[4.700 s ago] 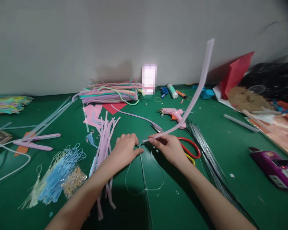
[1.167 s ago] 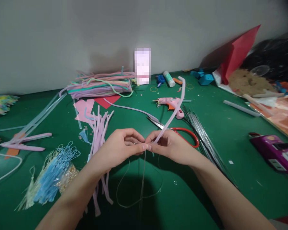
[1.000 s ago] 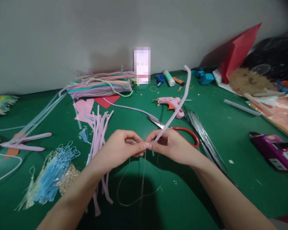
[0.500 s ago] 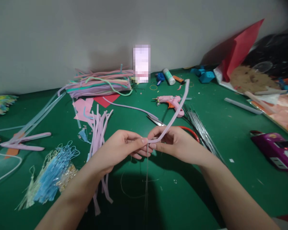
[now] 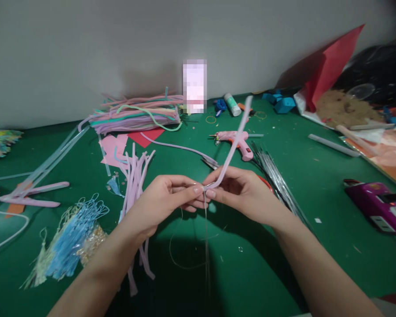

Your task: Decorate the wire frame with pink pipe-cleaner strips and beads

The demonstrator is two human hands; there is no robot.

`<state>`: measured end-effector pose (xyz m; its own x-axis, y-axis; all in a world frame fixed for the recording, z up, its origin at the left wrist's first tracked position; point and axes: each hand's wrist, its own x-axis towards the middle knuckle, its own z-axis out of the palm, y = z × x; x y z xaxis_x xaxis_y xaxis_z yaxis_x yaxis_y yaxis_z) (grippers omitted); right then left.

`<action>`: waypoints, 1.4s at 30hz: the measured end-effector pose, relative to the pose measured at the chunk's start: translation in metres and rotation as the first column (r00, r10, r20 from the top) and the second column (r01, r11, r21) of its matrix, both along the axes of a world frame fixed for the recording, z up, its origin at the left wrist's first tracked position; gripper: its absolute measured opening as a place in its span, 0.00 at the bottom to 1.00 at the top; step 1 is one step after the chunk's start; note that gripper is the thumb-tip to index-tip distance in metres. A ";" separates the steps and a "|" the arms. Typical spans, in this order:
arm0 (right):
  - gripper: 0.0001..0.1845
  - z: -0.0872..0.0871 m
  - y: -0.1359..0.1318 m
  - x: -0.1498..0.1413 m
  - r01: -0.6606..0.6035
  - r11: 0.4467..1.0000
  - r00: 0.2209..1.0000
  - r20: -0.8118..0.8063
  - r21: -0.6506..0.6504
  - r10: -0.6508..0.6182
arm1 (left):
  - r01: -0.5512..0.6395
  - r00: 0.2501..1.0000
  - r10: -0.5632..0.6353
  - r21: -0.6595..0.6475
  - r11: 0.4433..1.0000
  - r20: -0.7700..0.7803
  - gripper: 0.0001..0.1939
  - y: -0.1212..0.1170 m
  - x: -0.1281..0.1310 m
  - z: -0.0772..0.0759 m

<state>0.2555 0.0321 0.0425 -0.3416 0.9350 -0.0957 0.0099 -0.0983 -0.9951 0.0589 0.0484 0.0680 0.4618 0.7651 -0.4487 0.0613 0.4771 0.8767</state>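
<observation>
Both hands meet above the green table (image 5: 284, 264). My right hand (image 5: 247, 193) pinches the lower end of a long lilac pipe cleaner (image 5: 232, 147) that rises up and away to the right. My left hand (image 5: 166, 204) pinches a thin silver wire (image 5: 206, 237) right at that same end; the wire hangs straight down toward me, with a loose loop of wire on the table beneath. Fingertips of both hands touch.
A bunch of lilac pipe cleaners (image 5: 135, 185) lies left of my hands, blue tassels (image 5: 69, 237) further left. Red-handled scissors (image 5: 214, 164), a pink glue gun (image 5: 236, 141) and a bundle of silver wires (image 5: 277, 185) lie behind and right. A purple device (image 5: 379, 207) sits far right.
Over the earlier frames my hands lifted off the table and came together. In the last half second the pipe cleaner's free end swung left and the wire loop shifted slightly.
</observation>
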 end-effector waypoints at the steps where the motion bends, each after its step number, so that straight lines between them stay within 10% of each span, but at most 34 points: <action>1: 0.13 0.000 0.000 0.000 0.001 1.000 1.000 -0.009 0.003 -0.001 | -0.002 1.000 0.002 -0.002 1.000 0.007 0.08 0.000 0.000 0.001; 31: 0.10 0.010 0.000 -0.004 0.051 0.990 0.979 -0.189 -0.134 -0.076 | -0.041 0.999 0.043 0.178 0.983 -0.007 0.06 -0.006 0.007 0.002; 42: 0.10 0.005 -0.002 0.001 0.070 0.991 0.996 -0.055 0.112 -0.064 | -0.067 0.995 0.082 0.251 0.966 -0.048 0.04 -0.007 0.007 0.003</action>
